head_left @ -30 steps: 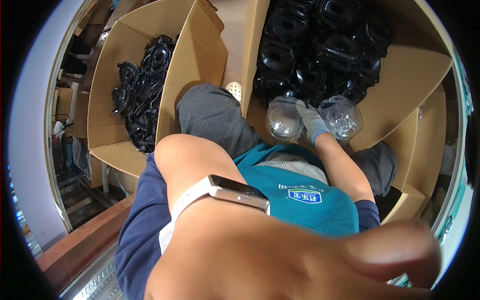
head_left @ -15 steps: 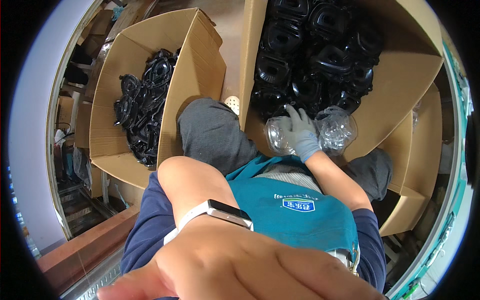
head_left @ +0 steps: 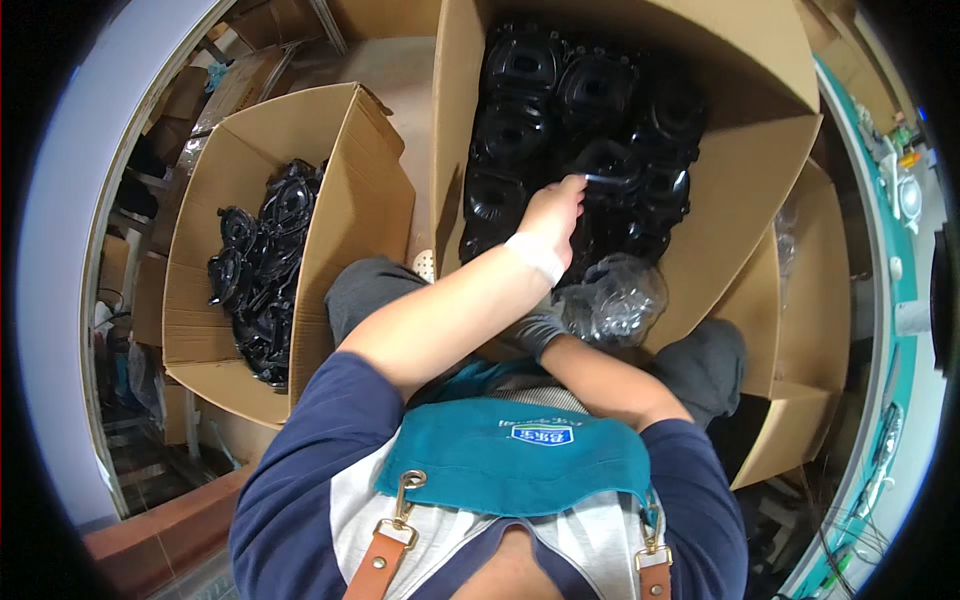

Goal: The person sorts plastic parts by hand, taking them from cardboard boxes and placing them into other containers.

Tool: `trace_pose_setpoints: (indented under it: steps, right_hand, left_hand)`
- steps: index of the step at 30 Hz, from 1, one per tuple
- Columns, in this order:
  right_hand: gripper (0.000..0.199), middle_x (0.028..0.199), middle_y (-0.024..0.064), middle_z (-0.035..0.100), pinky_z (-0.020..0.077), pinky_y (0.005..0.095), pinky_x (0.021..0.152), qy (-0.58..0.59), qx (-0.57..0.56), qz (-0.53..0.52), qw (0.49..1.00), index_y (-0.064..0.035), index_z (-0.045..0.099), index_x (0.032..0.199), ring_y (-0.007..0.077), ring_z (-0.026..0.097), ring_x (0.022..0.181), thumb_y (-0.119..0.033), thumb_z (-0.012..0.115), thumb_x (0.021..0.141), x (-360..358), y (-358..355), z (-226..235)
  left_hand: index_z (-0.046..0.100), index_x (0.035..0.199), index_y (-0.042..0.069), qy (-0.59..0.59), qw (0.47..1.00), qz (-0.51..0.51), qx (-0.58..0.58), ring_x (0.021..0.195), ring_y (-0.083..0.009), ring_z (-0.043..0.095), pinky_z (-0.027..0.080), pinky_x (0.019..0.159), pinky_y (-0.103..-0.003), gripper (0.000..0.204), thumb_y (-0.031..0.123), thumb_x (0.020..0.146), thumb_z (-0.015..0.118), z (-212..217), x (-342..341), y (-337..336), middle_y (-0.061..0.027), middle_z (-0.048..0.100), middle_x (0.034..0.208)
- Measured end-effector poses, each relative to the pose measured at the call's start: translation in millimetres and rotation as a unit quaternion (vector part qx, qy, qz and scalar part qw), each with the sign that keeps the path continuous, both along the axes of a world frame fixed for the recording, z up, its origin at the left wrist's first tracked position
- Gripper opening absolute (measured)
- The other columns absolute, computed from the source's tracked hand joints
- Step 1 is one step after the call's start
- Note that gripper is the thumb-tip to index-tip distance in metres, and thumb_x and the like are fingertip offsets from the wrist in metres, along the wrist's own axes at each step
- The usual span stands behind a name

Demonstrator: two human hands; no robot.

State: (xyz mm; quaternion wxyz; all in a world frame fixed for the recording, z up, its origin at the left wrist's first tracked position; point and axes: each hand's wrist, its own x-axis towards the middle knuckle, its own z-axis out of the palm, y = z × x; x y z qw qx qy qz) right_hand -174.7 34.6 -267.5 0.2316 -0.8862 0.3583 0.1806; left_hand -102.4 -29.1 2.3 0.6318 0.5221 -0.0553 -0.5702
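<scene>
My left hand, bare with a white band at the wrist, reaches into the large cardboard box. Its fingers are closed at the shiny edge of a black plastic housing, among several similar black housings. Lower down, my right hand wears a grey glove and lies beside clear plastic covers at the box's near side. My left forearm and wrist partly hide the right hand, so its fingers do not show clearly.
A smaller cardboard box on the left holds more black plastic parts. Another open cardboard box stands at the right. My knees are between the boxes. A teal-edged bench with small items lies far right.
My left hand has gone from spread out close to the camera into the large box, closing at a black housing. The right hand has drawn back toward me. The whole view has shifted.
</scene>
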Motion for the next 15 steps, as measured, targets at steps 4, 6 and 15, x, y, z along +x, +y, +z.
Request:
trace_pose_setpoints:
  steps: [4,6,15]
  right_hand:
    - [0.076,0.156,0.0054,0.005,0.0083,0.0603,0.109,0.061,-0.045,0.096,0.992,-0.0283,0.016,0.148,0.0367,-0.001,0.142,-0.061,0.039,0.083,22.0,31.1,133.1]
    - [0.078,0.153,0.01,0.016,0.0122,0.0577,0.109,0.02,-0.079,0.074,0.994,-0.0227,0.023,0.147,0.0375,0.007,0.14,-0.059,0.044,0.081,3.9,18.3,127.6]
    - [0.067,0.134,0.0199,0.043,0.0355,0.0388,0.104,-0.519,0.08,-0.261,0.81,0.0005,0.033,0.137,0.0302,0.044,0.124,-0.019,0.064,0.081,-106.4,-0.3,203.7]
  left_hand:
    - [0.055,0.123,0.0,0.084,0.991,0.044,0.096,0.115,-0.0346,0.053,0.041,0.098,-0.04,0.063,0.05,0.084,0.057,-128.2,42.3,-94.0,-0.0202,0.054,0.128]
    - [0.055,0.123,-0.001,-0.142,0.963,-0.082,0.213,0.128,-0.0343,0.042,0.034,0.104,-0.04,0.067,0.052,0.081,0.059,-109.5,23.9,-118.0,-0.0201,0.048,0.134]
    - [0.044,0.115,0.001,-0.458,0.874,0.146,-0.073,0.098,-0.0373,0.055,0.045,0.087,-0.041,0.056,0.019,0.07,0.074,-48.7,31.6,-45.9,-0.0234,0.054,0.106]
